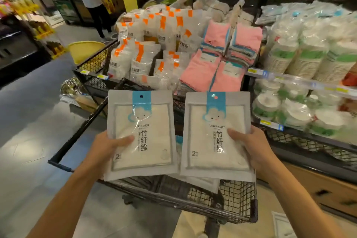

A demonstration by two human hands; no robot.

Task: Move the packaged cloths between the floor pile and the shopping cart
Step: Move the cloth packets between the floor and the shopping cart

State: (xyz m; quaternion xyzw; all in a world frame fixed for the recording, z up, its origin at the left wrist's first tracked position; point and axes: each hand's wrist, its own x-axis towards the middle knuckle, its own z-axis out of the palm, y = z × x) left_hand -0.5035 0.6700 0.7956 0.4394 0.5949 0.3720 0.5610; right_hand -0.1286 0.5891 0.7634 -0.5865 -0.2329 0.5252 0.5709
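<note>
Left hand (108,149) clamped one cloth pack (142,133) at frame centre; right hand (253,149) clamped another (216,135), above the cart (237,199). Packs judged light, floppy, slick; lower-edge pinch suited.

Two cloth packs (142,133) (216,135) side by side above the cart (237,197); display shelf (309,141) right

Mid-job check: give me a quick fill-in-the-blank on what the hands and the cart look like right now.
1. Each hand holds ____ cloth pack: left hand, right hand.
2. The header strip on the left pack and right pack is coloured ____.
3. Both packs are held above the black wire ____, with the packs' printed fronts towards the camera.
4. Behind the packs, the folded towels on the display are mostly ____.

Missing words: one; blue; cart; pink
</note>
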